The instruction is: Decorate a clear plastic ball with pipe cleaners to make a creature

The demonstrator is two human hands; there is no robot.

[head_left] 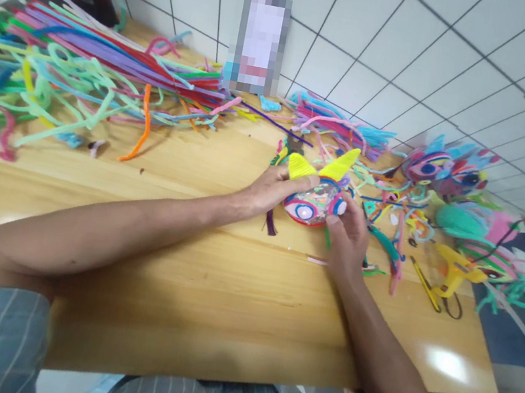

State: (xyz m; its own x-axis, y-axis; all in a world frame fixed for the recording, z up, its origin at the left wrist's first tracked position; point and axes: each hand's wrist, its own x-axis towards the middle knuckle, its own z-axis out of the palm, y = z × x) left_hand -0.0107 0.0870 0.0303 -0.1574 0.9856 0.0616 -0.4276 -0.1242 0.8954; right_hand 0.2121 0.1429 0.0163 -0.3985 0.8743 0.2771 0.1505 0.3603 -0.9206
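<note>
My left hand (268, 192) is closed around the left side of a pipe-cleaner animal head (322, 195), its thumb lying over the top. The head has a see-through round body, two yellow pointed ears (342, 164) and a red lower edge. One round eye (304, 212) in white, pink and blue faces me on the front. On the right side my right hand (350, 239) pinches the other eye (338, 207) between thumb and fingers, against the body. Whether that eye is fastened cannot be seen. A dark purple tassel (270, 223) lies just left of the head.
Heaped pipe cleaners (114, 55) cover the table's back left. More bundles (340, 125) lie by the tiled wall. Finished-looking colourful figures (430, 165) stand back right. A yellow glue gun (455, 271) with a cable and a yellow cutter (424, 284) lie near the right edge.
</note>
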